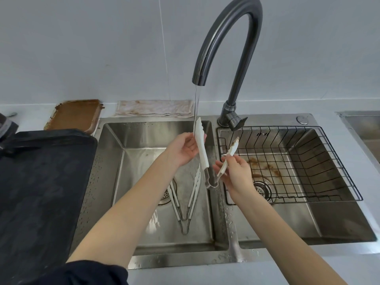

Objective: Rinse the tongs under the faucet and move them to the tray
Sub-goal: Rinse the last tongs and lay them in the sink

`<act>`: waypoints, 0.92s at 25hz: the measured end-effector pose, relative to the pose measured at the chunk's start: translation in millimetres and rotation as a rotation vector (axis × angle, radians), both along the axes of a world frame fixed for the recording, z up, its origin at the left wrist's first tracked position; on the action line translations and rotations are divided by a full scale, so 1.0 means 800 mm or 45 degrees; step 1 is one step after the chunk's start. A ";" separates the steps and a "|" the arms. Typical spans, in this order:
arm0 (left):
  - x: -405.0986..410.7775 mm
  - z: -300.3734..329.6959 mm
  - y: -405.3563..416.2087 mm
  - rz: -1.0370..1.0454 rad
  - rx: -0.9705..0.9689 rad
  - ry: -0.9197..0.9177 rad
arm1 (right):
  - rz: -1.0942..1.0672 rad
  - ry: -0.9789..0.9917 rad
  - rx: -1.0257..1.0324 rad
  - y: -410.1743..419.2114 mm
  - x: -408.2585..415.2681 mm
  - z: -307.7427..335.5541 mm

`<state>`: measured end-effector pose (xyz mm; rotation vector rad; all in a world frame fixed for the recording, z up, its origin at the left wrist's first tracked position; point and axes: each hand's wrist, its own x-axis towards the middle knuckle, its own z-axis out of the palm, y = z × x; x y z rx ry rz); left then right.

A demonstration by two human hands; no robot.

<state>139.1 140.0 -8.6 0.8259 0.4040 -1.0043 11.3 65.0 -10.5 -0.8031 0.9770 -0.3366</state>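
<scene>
You hold a pair of white-tipped tongs [202,149] spread open over the divider between the two sink basins, hinge end down, tips up. Your left hand [183,151] cups one arm of them with fingers loosely curled behind the white blade, and the stream of water [196,105] from the dark gooseneck faucet [230,38] lands on that blade's upper end. Your right hand [236,171] pinches the other arm between thumb and fingers; its tip, angled toward the right basin, shows brown residue. Below your left wrist, two more tongs [185,200] lie on the floor of the left basin [144,239], hinge ends toward you, partly crossing the drain; how far their tips overlap is hard to tell, as your forearm hides part of them. The right basin holds a black wire basket [308,161], whose near-left corner sits just beside your right hand, and brown stains mark the steel around the right drain [263,188]. The dark tray [41,192] rests on the counter left of the sink, well apart from the tongs you hold. Behind it stands a brown-crusted baking pan [76,114], and a stained folded cloth [154,108] lies along the wall behind the left basin.
</scene>
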 end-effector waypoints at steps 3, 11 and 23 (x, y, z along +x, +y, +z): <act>0.006 0.003 0.006 -0.002 0.034 -0.028 | 0.005 -0.067 -0.035 0.004 0.002 0.007; -0.002 -0.016 0.025 -0.161 0.275 -0.190 | 0.249 0.052 -0.471 0.019 0.000 0.004; -0.019 -0.048 0.079 0.026 0.213 0.035 | 0.518 -0.124 0.051 0.035 0.046 0.016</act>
